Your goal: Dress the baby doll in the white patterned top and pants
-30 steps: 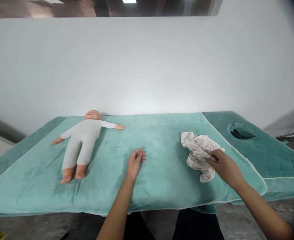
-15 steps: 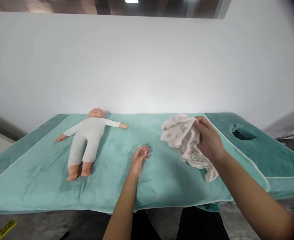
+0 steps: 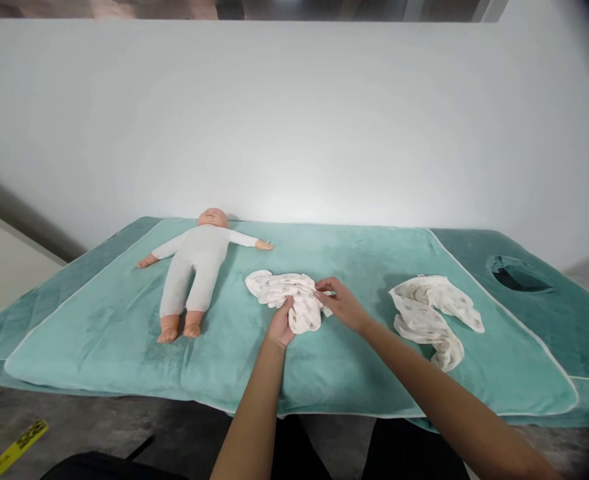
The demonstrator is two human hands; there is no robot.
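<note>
Item one: a crumpled white cloth garment with a small scattered print [image 3: 304, 315], bunched over the middle of the bed, between the two hands. Left hand [image 3: 281, 325]: closed on the garment's near edge, thumb on top, other fingers hidden beneath the folds. Right hand [image 3: 343, 305]: fingers bent, tips against the garment's right side; whether they pinch it I cannot tell.

Item two: a second rumpled white printed cloth [image 3: 417, 290], lying loose to the right, its folds curving towards the near edge. The right forearm slants across the space just before it.

Item three: a bald baby doll in a white long-sleeved body suit [image 3: 201, 253], on its back to the left, arms spread, feet towards the near edge, apart from the garment.

Beneath all three: a light teal plush mat with pale piping [image 3: 344, 373], laid over a darker teal quilted bed cover [image 3: 579, 327] with an oval opening [image 3: 517, 277] at the right.

Behind the bed: a plain white wall [image 3: 294, 120].

Floor, front left: a yellow strip with black marks [image 3: 14, 448].
</note>
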